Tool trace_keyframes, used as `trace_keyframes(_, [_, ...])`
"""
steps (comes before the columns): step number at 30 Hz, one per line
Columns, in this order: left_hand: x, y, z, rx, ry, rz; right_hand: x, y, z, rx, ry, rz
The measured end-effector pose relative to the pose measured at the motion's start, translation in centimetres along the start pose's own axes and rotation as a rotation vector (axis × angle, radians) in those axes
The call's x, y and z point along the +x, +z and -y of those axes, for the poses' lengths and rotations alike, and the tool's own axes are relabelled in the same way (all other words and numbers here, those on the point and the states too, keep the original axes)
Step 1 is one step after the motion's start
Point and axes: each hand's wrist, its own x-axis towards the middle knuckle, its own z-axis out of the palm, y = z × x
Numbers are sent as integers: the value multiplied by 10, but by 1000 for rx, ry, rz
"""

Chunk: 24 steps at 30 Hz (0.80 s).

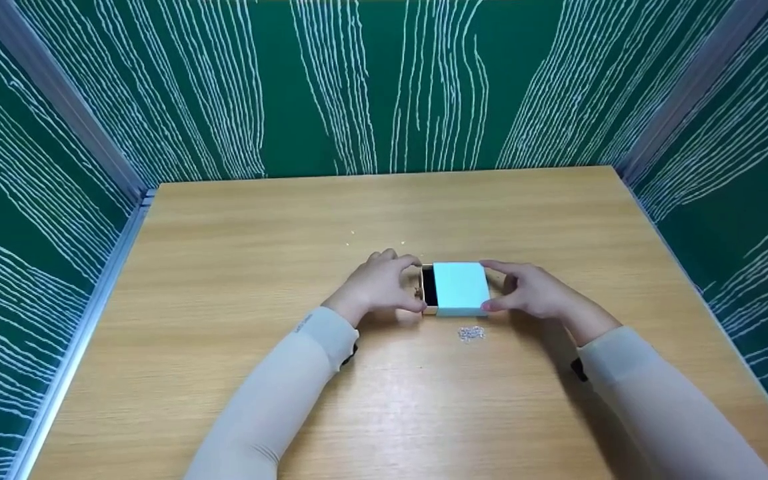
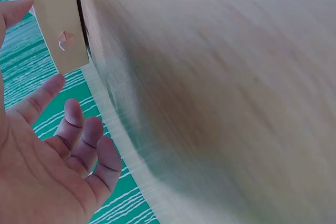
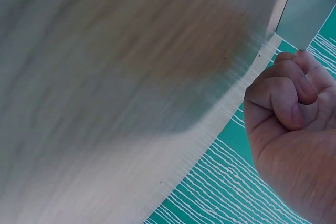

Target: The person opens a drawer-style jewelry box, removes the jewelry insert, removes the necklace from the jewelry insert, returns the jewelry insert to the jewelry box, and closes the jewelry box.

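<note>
A small drawer-style box lies on the table, its turquoise sleeve [image 1: 462, 288] to the right. From the sleeve's left end a tan drawer [image 1: 429, 311] stands partly pulled out, showing a dark inside. My left hand [image 1: 381, 285] pinches the drawer between thumb and index finger at its near and far corners. In the left wrist view, the drawer's front face [image 2: 55, 17] bears a small knob [image 2: 65, 40], and the other fingers are loosely bent. My right hand [image 1: 536, 291] grips the sleeve's right end with thumb and index finger; its remaining fingers curl inward in the right wrist view.
Just in front of the box is a small silvery heap [image 1: 471, 333] of tiny pieces. A few pale specks [image 1: 353, 233] lie farther back on the wooden table [image 1: 257, 253]. Green panels [image 1: 304, 133] with white wavy lines stand behind and at both sides.
</note>
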Motion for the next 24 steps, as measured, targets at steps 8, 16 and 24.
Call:
trace_keyframes(8, [0,1,-3,-34,1,-8,1,1,1,-2,16,-1])
trace_keyframes(16, [2,5,-5,-40,-5,-6,0,0,0,-1,18,7])
trace_keyframes(24, [3,7,-10,-29,-6,-3,1,1,0,4,43,4])
